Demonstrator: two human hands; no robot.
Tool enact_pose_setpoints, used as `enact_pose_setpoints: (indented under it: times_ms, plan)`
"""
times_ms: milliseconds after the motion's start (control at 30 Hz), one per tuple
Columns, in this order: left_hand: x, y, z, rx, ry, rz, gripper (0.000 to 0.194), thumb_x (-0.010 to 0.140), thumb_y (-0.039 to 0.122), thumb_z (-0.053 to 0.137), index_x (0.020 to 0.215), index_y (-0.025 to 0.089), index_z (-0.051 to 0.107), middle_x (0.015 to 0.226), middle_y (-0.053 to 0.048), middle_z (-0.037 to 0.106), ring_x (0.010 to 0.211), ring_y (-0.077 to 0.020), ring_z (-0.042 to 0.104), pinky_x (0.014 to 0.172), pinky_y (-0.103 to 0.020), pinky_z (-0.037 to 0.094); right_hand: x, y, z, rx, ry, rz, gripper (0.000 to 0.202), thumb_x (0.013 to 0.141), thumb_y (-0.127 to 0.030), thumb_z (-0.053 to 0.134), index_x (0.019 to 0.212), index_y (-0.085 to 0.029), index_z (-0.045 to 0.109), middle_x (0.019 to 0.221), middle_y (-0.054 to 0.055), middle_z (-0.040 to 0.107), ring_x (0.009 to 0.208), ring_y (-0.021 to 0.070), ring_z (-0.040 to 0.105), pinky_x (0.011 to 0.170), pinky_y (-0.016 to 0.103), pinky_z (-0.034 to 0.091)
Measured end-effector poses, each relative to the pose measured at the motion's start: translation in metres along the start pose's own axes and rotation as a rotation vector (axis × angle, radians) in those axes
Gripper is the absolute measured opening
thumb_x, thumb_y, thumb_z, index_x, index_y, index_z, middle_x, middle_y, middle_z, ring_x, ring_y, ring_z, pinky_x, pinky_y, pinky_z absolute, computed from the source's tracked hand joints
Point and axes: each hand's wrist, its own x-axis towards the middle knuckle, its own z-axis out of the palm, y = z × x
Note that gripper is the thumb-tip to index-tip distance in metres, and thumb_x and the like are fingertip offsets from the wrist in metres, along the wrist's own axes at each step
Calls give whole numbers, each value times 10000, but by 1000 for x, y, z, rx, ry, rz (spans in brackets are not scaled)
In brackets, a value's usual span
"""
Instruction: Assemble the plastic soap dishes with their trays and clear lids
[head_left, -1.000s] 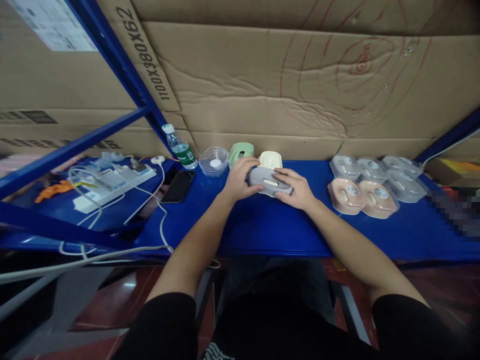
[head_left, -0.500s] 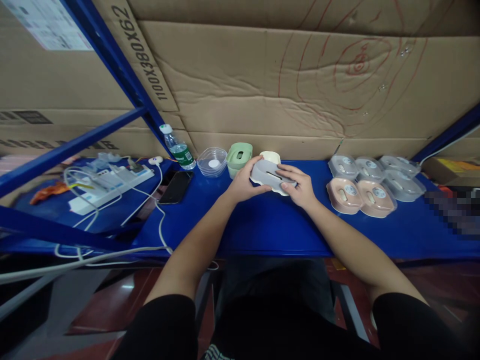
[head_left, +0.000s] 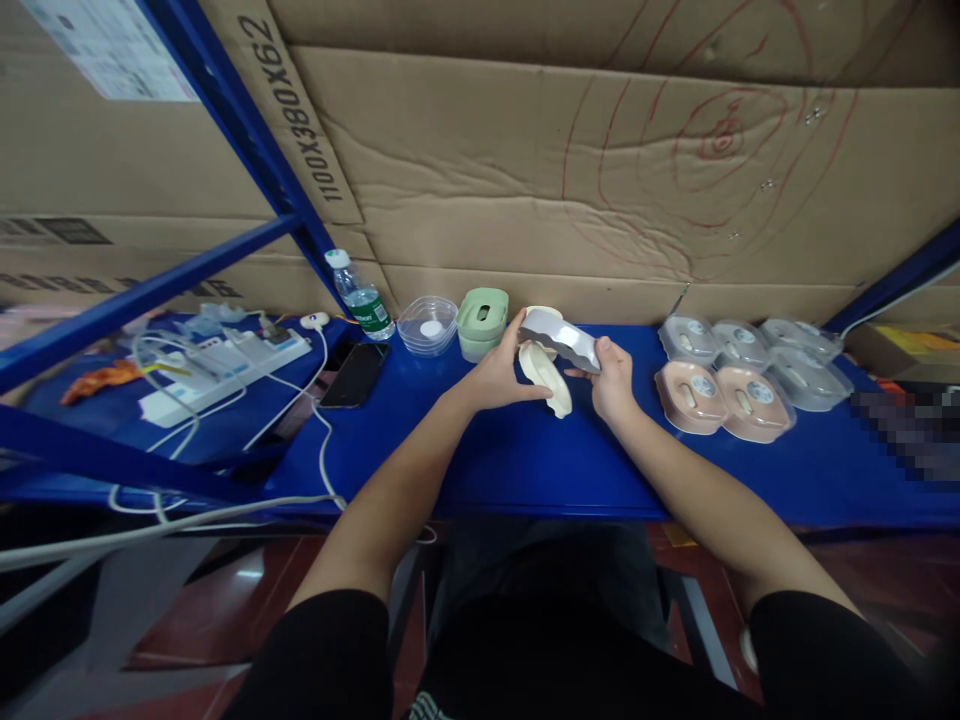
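A grey wavy-edged lid (head_left: 559,332) is tilted up, its right end closed in my right hand (head_left: 615,382). Below and left of it, a cream wavy-edged piece (head_left: 546,380) hangs at a slant, gripped by my left hand (head_left: 498,374) with the thumb along its lower side. My left fingertips reach up by the grey lid's left end; whether they touch it I cannot tell. Behind both pieces shows part of a cream container (head_left: 538,314), mostly covered. Just left of my left hand stands a green box (head_left: 482,312) with a dark slot in its top.
Clear plastic containers (head_left: 427,326), a water bottle (head_left: 365,302) and a phone (head_left: 355,376) lie to the left. Pink lidded boxes (head_left: 754,402) and clear grey ones (head_left: 810,375) sit right. A power strip (head_left: 225,375) with cables is far left. Cardboard (head_left: 480,150) backs the blue table (head_left: 555,480).
The grey lid, earlier lying flat on the cream piece in both hands, is now lifted apart and tilted by my right hand. My left hand has turned the cream piece downward.
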Motion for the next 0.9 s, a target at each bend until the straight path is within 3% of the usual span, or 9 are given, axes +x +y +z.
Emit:
enact_pose_setpoints:
  times_ms: [167,300,400,567,667,800,900]
  plan:
    - [1,2,-4,-37,-47,-50,1315,783,515,913,1756,250,69,1414,-217,676,1288,-374,707,1074,-581,589,-1,-3,5,61,42,13,642,813,-867,658,889,-231,696,804,48,721,777,234,739,570,350,660]
    - [1,0,-10,169,-59,-127,1067,834,599,833,1701,241,324,1344,-184,729,1222,-379,735,1016,-552,604,4,-7,3,92,60,60,691,835,-885,604,1016,-225,703,910,91,784,879,275,789,546,336,654]
    - [1,-2,-14,331,-136,-191,901,835,668,795,1575,223,536,1292,-163,767,1205,-401,743,991,-543,603,9,-8,0,148,63,114,723,838,-892,594,1088,-223,699,965,97,808,875,274,805,508,311,638]
    - [0,-9,-19,409,-191,-191,710,851,708,760,1381,239,700,1016,-91,827,946,-341,802,783,-431,624,11,-10,-2,138,-53,180,780,876,-925,489,1157,-229,703,938,89,814,812,263,816,472,297,617]
    - [2,-8,-20,428,-76,-129,696,869,684,765,1391,230,684,1068,-107,819,916,-321,793,781,-423,624,10,-11,-1,139,-122,249,819,867,-943,473,1181,-224,707,882,80,813,724,252,809,421,282,579]
    - [3,1,-21,407,111,-108,862,907,603,764,1611,204,466,1351,-167,734,837,-257,770,817,-430,635,9,-12,1,128,-147,345,793,812,-927,586,1132,-211,707,800,64,803,606,237,785,346,253,507]
    - [3,6,-19,388,146,-86,808,957,543,716,1632,202,431,1464,-181,672,989,-279,778,894,-446,639,9,-12,2,107,-79,402,780,793,-931,609,1095,-216,693,730,43,783,496,213,737,280,232,414]
